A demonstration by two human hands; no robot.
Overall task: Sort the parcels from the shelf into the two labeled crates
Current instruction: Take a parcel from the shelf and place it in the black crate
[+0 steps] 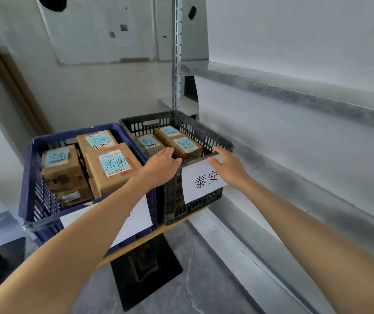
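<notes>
Head view: both hands, left hand (162,163) and right hand (225,163), are held empty with fingers loosely spread over the black crate's (201,200) near rim; parcels (182,143) inside should be seated flat.

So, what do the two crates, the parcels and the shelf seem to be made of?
Blue crate and black crate: likely moulded plastic, matte, with slotted ventilated walls. Parcels: brown corrugated cardboard by the look, with taped seams and blue paper notes. Shelf: apparently galvanised steel, dull grey and mottled, with a perforated upright. White sign on the black crate: plain paper.
</notes>
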